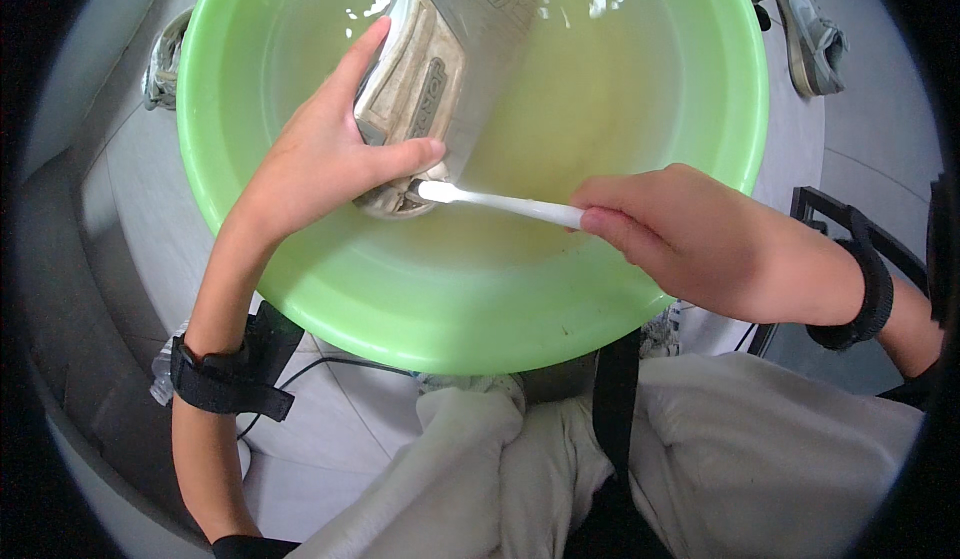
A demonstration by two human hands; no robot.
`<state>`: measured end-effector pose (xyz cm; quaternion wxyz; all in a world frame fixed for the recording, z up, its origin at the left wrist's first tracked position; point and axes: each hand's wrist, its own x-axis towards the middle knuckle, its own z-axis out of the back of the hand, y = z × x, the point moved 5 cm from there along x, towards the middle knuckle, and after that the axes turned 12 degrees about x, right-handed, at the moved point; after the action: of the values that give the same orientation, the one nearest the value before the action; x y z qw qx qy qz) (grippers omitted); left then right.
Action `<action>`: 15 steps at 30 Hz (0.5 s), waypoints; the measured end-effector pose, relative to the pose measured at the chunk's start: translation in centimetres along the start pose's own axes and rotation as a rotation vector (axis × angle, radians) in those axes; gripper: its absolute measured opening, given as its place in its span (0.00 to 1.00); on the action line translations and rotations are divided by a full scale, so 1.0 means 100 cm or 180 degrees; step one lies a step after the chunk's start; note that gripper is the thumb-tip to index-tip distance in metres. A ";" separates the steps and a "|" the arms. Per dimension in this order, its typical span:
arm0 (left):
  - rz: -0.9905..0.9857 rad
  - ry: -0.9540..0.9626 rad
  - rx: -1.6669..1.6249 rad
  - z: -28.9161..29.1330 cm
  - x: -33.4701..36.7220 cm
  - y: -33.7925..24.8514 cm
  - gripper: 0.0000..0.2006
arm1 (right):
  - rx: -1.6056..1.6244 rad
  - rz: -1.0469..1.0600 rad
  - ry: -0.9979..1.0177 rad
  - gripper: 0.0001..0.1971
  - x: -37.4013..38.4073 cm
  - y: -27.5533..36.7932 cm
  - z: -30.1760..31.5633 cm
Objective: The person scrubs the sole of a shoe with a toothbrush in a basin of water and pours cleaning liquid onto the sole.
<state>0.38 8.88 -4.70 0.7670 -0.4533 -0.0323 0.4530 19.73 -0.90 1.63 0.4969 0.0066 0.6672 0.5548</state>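
Note:
Over a green plastic basin (pixel 480 344) of cloudy yellowish water (pixel 590 109), a shoe (pixel 430 69) is tilted with its worn grey and off-white sole facing up. My left hand (pixel 325 154) grips it along the left edge, thumb across the sole near the lower end. Pinched between the fingers and thumb of my right hand (pixel 690 239) is the handle of a white toothbrush (pixel 515 206). Its head lies against the shoe's lower end, just below my left thumb; the bristles are hidden. The far end of the shoe runs out of the top of the picture.
Other shoes (pixel 812 44) stand on the tiled floor at the upper right, and one more shoe (pixel 163 64) sits left of the basin. A clear plastic bottle (pixel 161 374) and a black cable (pixel 345 361) are near my left forearm. At the right is a dark metal frame (pixel 800 204).

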 end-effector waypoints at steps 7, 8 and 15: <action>0.0020 0.0110 -0.0129 0.001 0.000 -0.014 0.47 | -0.0524 -0.0517 -0.0289 0.10 -0.024 -0.003 0.025; 0.0011 0.0120 -0.0103 0.001 0.001 -0.015 0.46 | -0.0591 -0.0481 -0.0310 0.10 -0.024 -0.007 0.026; 0.0094 0.0139 0.0113 -0.004 0.003 -0.017 0.46 | -0.1303 0.0587 -0.0729 0.18 -0.019 -0.004 0.016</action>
<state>1.88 8.54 -3.78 0.7686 -0.4499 -0.0009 0.4547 21.95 -0.91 2.76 0.5076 0.0295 0.4768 0.7171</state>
